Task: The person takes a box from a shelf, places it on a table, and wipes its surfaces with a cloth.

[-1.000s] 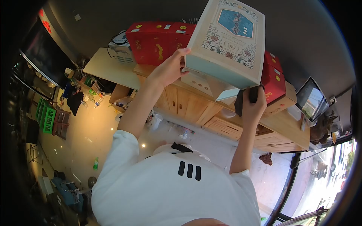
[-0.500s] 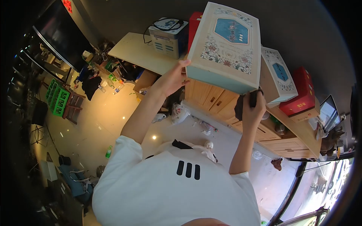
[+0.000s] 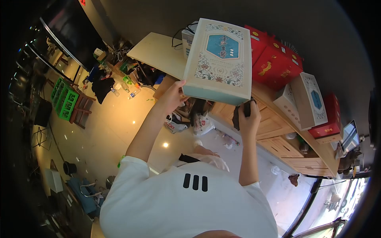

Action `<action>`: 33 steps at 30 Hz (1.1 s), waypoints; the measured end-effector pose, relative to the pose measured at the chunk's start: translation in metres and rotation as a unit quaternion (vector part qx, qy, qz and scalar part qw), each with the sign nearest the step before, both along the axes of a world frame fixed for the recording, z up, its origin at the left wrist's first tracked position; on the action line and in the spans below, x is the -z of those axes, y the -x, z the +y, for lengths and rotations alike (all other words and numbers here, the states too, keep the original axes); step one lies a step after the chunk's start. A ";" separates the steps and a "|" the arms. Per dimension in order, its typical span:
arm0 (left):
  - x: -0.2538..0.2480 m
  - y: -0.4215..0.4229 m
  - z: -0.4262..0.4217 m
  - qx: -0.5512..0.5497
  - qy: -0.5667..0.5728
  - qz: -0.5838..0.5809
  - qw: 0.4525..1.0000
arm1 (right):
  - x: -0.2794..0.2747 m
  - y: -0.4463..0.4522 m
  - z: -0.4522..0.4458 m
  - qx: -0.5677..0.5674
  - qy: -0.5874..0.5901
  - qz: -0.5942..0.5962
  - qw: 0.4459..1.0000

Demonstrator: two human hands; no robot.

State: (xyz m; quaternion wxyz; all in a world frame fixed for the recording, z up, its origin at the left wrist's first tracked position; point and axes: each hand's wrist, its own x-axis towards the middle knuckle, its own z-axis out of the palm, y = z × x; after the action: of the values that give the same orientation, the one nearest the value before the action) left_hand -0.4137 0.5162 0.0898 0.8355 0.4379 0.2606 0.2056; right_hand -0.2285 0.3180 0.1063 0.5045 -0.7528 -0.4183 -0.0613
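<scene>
A large white gift box (image 3: 222, 77) with a blue label and floral print is held up in front of me over the cabinet, its printed face turned toward me. My left hand (image 3: 171, 98) grips its lower left corner, thumb on the edge and fingers partly hidden underneath. My right hand (image 3: 251, 119) is closed around a dark cloth (image 3: 237, 118) at the box's lower right corner. How firmly those fingers bear on the box is hidden.
Red gift boxes (image 3: 279, 63), another white printed box (image 3: 312, 101) and a tablet-like screen (image 3: 350, 136) stand along the wooden cabinet (image 3: 274, 123). A pale tabletop (image 3: 156, 53) extends left. Plastic bags (image 3: 203, 125) lie on the floor; a green crate (image 3: 63, 97) is further left.
The white box has moved left and slightly down with both hands. Red boxes behind it now show more fully, while the appliance on the tabletop is mostly covered.
</scene>
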 end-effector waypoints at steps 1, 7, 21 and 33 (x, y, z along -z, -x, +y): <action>0.005 0.004 0.010 0.001 -0.001 -0.001 1.000 | 0.002 0.003 0.009 0.001 -0.001 -0.001 1.000; 0.019 0.024 0.048 -0.021 -0.017 0.040 0.999 | 0.029 0.009 0.063 -0.051 0.031 -0.002 0.998; 0.199 0.095 0.218 0.069 0.011 0.115 0.991 | 0.164 0.087 0.191 -0.013 0.096 0.051 0.994; 0.318 0.077 0.297 0.127 0.072 0.137 0.980 | 0.243 0.103 0.250 0.056 0.146 0.080 0.984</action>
State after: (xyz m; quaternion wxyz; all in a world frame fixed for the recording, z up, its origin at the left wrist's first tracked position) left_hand -0.4904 0.8134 -0.2285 0.8405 0.4300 0.3292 0.0166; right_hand -0.3314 0.5677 -0.1370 0.4171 -0.8429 -0.3382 0.0329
